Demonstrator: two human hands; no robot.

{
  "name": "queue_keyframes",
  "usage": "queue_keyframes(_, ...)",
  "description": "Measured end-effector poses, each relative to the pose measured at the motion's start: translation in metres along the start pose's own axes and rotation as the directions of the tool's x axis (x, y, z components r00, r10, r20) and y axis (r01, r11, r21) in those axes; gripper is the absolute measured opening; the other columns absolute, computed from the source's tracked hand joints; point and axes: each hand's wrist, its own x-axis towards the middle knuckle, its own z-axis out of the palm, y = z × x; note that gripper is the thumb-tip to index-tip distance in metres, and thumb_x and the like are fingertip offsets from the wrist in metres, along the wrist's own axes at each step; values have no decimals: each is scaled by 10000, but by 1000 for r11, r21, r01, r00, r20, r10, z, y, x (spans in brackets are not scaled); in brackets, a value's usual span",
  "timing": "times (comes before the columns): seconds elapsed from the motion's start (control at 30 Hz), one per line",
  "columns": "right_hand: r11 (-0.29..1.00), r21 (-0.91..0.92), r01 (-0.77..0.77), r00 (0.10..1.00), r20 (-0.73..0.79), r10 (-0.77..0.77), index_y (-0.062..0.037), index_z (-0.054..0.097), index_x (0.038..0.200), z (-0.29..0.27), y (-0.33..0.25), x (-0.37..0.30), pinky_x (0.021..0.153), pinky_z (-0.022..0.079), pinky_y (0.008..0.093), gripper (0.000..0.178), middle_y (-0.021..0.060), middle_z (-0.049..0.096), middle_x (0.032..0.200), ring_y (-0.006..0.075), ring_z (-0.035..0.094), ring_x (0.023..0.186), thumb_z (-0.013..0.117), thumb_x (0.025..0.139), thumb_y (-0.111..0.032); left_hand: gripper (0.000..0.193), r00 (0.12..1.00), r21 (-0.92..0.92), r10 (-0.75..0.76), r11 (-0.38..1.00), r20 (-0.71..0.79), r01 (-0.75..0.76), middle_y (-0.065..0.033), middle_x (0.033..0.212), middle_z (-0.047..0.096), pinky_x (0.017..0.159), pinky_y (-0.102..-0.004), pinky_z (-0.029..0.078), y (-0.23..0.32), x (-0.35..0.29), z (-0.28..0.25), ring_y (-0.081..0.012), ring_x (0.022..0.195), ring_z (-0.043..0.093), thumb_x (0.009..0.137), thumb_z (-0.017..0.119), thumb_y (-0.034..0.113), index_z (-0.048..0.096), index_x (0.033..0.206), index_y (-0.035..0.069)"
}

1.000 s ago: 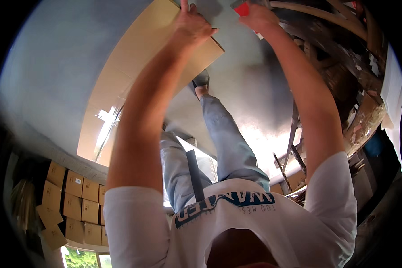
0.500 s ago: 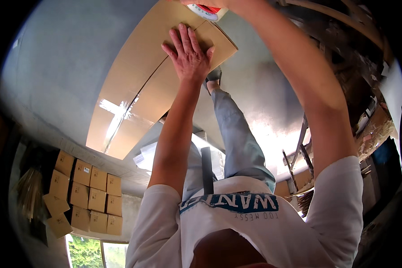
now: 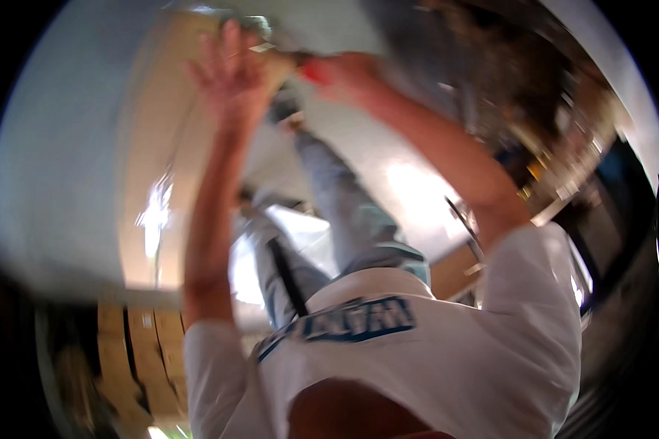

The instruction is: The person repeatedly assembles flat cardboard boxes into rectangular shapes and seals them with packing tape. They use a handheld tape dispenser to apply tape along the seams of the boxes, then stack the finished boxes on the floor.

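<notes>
A large flat-topped cardboard box (image 3: 143,132) lies in front of me, with a seam running along it and shiny clear tape (image 3: 156,208) over the near end. My left hand (image 3: 231,77) rests on the far part of the box, fingers stretched and spread. Just beyond the box's far right corner, my right hand (image 3: 353,77) is closed around a red tape dispenser (image 3: 314,72), mostly hidden by the fingers and blur. Something glossy, like clear film, shows at the box's far end beyond my left fingertips; motion smears its shape.
Stacked cardboard cartons (image 3: 143,351) stand at the lower left. Grey floor surrounds the box, with a bright patch of light on the right. Blurred clutter (image 3: 542,110) fills the right side. My legs (image 3: 337,197) are beside the box.
The whole view has shifted and blurred. My right hand, with the tape dispenser, has come from above the box down to its far right end. My left hand remains spread on the cardboard.
</notes>
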Motion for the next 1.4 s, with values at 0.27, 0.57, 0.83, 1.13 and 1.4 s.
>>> queue_keyframes(0.27,962,272,-28,995,102,0,-204,670,1189,-24,-72,17,831,503,461,327,42,647,1198,257,604,1123,639,873,-284,305,815,-259,488,869,313,-421,-29,1176,586,1075,-454,353,-92,35,-10,-206,1127,531,869,591,162,599,1171,117)
queue_keyframes(0.57,933,360,19,982,-184,51,-305,616,1239,78,-61,97,883,504,467,483,70,646,1169,263,629,1044,662,778,-440,173,836,41,548,835,17,-548,-74,1005,675,878,-418,474,-197,82,11,-267,921,623,930,579,213,663,1048,119)
queue_keyframes(0.83,944,290,-156,985,123,125,-340,592,1221,8,-74,47,790,535,403,282,23,668,1087,238,651,1020,464,970,-342,431,849,-180,-370,870,377,459,-59,1244,602,915,-433,472,-195,66,15,-320,1127,568,982,324,465,606,1180,205)
queue_keyframes(1.13,938,-323,123,992,37,-118,-203,449,1320,-15,-51,59,827,514,471,590,88,689,1080,323,663,994,515,865,-573,458,978,-151,-110,979,177,138,-126,1302,543,1058,-532,311,-23,-52,-11,-345,1257,446,889,537,361,557,1249,78)
queue_keyframes(1.4,966,-258,25,999,48,-12,-209,434,1355,5,-80,-54,832,506,471,672,181,666,1085,376,634,1011,670,769,-437,209,525,-620,-672,123,523,775,-102,1065,681,764,-339,551,0,-294,-83,-233,910,691,881,639,162,672,1085,132)
